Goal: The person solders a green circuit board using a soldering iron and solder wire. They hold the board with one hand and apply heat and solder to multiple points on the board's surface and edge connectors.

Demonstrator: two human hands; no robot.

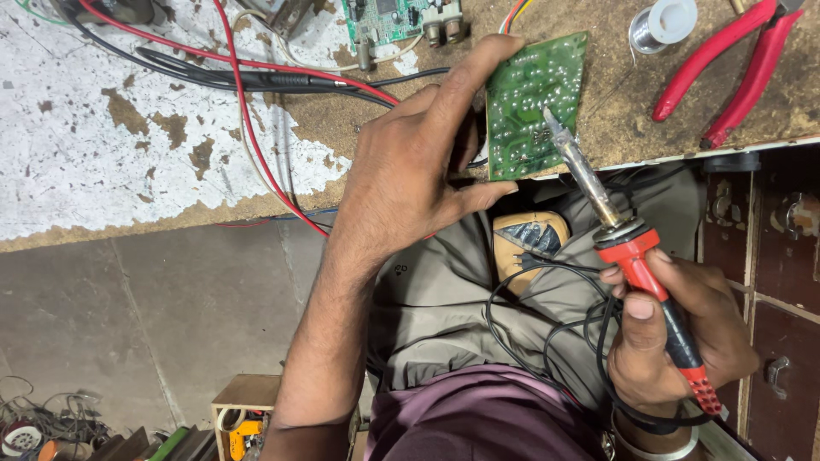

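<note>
Your left hand (pixel 410 162) rests on the workbench (pixel 128 145) edge and holds the circuit board (pixel 536 107) just to its right; your right hand (pixel 675 329), nearer you and off the bench, grips the soldering iron (pixel 628 248), whose tip touches the board; the pliers (pixel 730 68) lie right of the board; the solder spool (pixel 662 23) lies between them, farther back; a second board (pixel 384 19) and wires (pixel 248 77) lie left of it.

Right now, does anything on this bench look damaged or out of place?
Yes. The workbench top has its white coating flaked off in large brown patches. The green circuit board overhangs the bench edge, steadied by the left hand, while the right hand holds a soldering iron to it.
</note>
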